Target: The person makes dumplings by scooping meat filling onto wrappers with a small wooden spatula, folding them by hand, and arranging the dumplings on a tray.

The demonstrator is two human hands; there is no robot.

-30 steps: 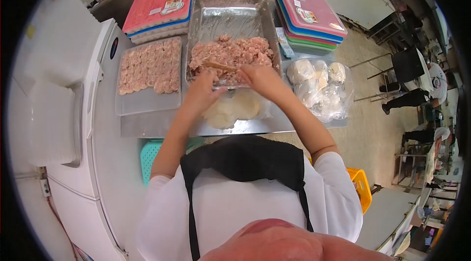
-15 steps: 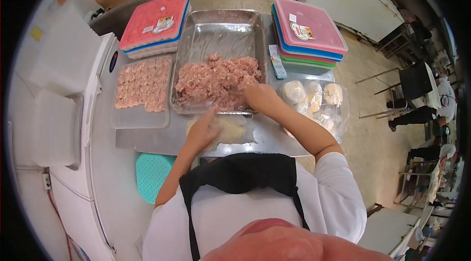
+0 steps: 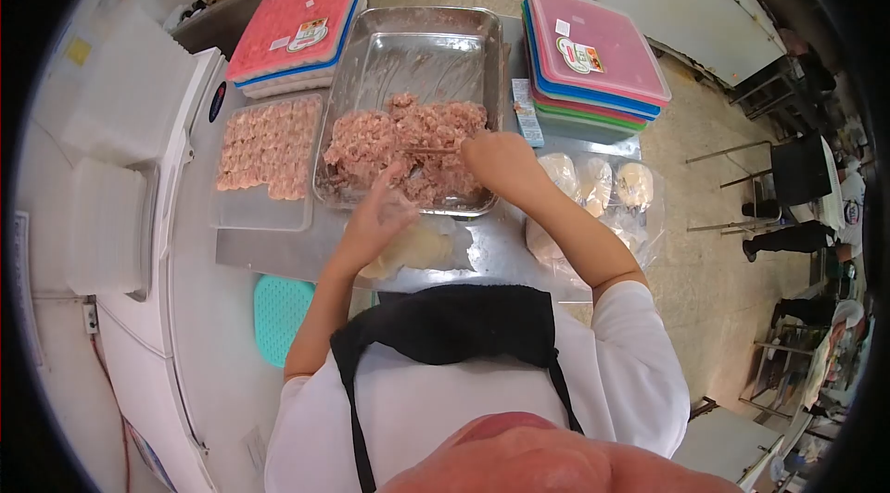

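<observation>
My right hand (image 3: pixel 502 167) is closed round the handle of a thin, flat tool, perhaps a spatula (image 3: pixel 434 151), whose end reaches left over the ground meat (image 3: pixel 408 136). The meat fills the near half of a deep metal pan (image 3: pixel 422 16). At the pan's near left edge, my left hand (image 3: pixel 363 226) is cupped with its fingers pointing up, and a thin pale dough wrapper (image 3: pixel 397 211) seems to lie in it. Just below that hand, a stack of pale dough wrappers (image 3: pixel 417 247) rests on plastic on the metal table (image 3: pixel 269 252).
Left of the pan is a clear tray with rows of filled dumplings (image 3: pixel 269 145). Lidded containers stand in stacks, red-topped (image 3: pixel 292 30) and pink-topped (image 3: pixel 598 39). Bagged dough rounds (image 3: pixel 593 192) lie at right. A white freezer (image 3: pixel 176 215) borders the left side; people work far right.
My left hand has risen from the wrapper stack toward the pan with a wrapper in it. My right hand has lifted slightly, and the tool now shows above the meat.
</observation>
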